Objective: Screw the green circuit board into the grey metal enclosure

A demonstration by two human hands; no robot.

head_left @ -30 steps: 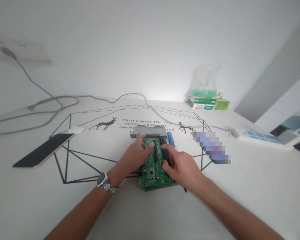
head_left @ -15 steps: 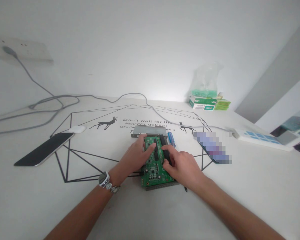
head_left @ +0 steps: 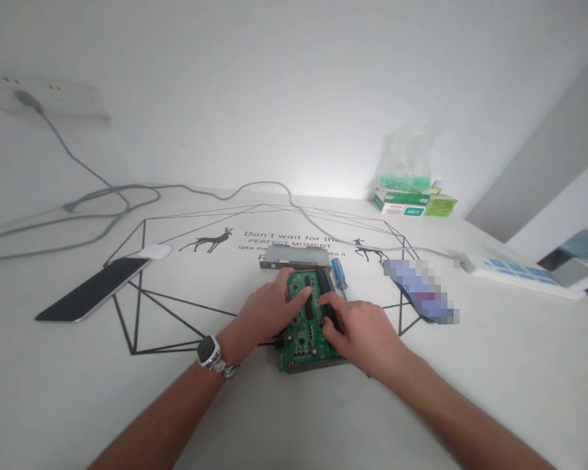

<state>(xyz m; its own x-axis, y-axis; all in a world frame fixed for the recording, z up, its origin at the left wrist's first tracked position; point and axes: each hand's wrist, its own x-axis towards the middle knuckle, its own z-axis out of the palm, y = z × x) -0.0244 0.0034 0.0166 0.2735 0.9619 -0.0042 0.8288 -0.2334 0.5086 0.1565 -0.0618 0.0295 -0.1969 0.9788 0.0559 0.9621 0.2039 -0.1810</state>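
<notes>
A green circuit board [head_left: 300, 346] lies in front of me on the white table, its face dotted with small parts. My left hand [head_left: 262, 312] grips its left side, the thumb resting across the top. From the right, my right hand [head_left: 365, 334] curls onto the board, with thumb and index finger close together beside a long black connector [head_left: 323, 282]. What its other fingers do under the edge is hidden. Just behind the board rests a grey metal housing [head_left: 294, 256]. A blue-handled screwdriver [head_left: 340, 273] lies beside it, its shaft running toward my right hand.
To the left are a black tablet-like slab [head_left: 93, 290] and a white mouse [head_left: 155, 251]. A grey cable [head_left: 225, 196] runs along the wall to a white power strip [head_left: 524, 271]. A blurred-out phone-like object [head_left: 419, 290] lies right; small boxes [head_left: 402, 199] stand behind.
Both hands stay on the circuit board, with only slight finger shifts. The whole view has moved a little, and more of the screwdriver shows now.
</notes>
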